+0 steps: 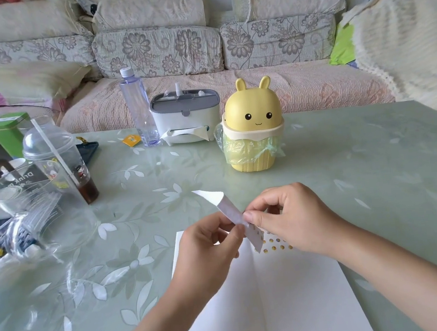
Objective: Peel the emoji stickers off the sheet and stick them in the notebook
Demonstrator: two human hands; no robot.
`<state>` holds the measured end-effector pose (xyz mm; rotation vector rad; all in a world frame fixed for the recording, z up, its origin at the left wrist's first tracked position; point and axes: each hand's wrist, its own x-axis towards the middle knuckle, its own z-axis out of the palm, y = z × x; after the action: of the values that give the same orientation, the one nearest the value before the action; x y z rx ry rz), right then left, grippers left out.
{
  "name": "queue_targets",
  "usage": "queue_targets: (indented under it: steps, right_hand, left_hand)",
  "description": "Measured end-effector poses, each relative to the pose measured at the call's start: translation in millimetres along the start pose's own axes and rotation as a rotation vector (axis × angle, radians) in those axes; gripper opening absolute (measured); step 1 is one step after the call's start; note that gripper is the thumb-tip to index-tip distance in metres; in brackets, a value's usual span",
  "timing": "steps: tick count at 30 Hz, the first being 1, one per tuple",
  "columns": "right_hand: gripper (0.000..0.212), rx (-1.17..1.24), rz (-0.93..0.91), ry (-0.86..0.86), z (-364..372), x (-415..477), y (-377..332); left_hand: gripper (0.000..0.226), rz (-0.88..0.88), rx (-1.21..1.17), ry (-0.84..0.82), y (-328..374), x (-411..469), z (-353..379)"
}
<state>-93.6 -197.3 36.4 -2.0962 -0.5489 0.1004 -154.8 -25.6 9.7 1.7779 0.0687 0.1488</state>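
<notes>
A white sticker sheet (pixel 229 210) is held bent above the open notebook (pixel 288 294), its back facing me. My left hand (pixel 208 246) pinches the sheet's lower part from the left. My right hand (pixel 292 216) pinches the sheet's edge between thumb and forefinger. Several small yellow emoji stickers (pixel 275 245) sit in rows near the top of the notebook's right page, partly hidden by my right hand. The notebook lies open with white pages on the green table (pixel 378 173).
A yellow bunny-shaped bin (pixel 253 125) with a green bag stands behind the hands. A tissue box (pixel 185 120) and a clear bottle (pixel 137 106) stand further back. Plastic cups (pixel 54 163) and dishes crowd the left side. A sofa runs behind the table.
</notes>
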Motion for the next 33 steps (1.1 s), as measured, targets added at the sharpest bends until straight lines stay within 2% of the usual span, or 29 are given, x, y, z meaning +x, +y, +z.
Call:
queue_targets:
  steps: [7,10,14,16,21,25,27,30,33]
  right_hand:
    - [0.012,-0.184,-0.160,0.122,8.5,-4.9,-0.3]
    - [0.023,-0.233,-0.234,0.126,10.7,-5.9,-0.2]
    - [0.018,-0.162,-0.223,0.127,10.1,-4.4,1.0]
    - [0.023,-0.180,-0.215,0.125,11.3,-4.5,-0.5]
    - [0.027,-0.367,-0.256,0.167,14.1,-3.0,-3.1]
    - [0.018,-0.475,-0.285,0.216,15.6,-3.0,-4.0]
    - [0.018,-0.427,-0.267,0.215,15.4,-2.8,-4.2]
    - [0.025,-0.221,-0.194,0.162,12.7,-3.7,-6.5]
    - [0.016,-0.115,-0.132,0.101,10.7,-5.3,-8.3]
  left_hand:
    - [0.017,-0.065,-0.074,0.006,5.3,-3.1,0.0]
    - [0.023,-0.087,-0.148,0.036,4.8,-1.4,-1.1]
    - [0.024,-0.064,-0.151,0.041,3.7,-2.0,-1.9]
    - [0.024,-0.055,-0.133,0.061,1.1,-2.8,-0.9]
    - [0.028,-0.041,-0.031,0.113,-3.7,-2.7,2.5]
    - [0.029,-0.051,-0.019,0.116,-0.8,-2.3,3.7]
    - [0.027,-0.055,-0.050,0.103,2.3,-2.9,4.2]
    - [0.026,-0.054,-0.147,0.088,5.3,-3.1,4.1]
    - [0.023,-0.050,-0.195,0.076,3.3,-2.7,3.1]
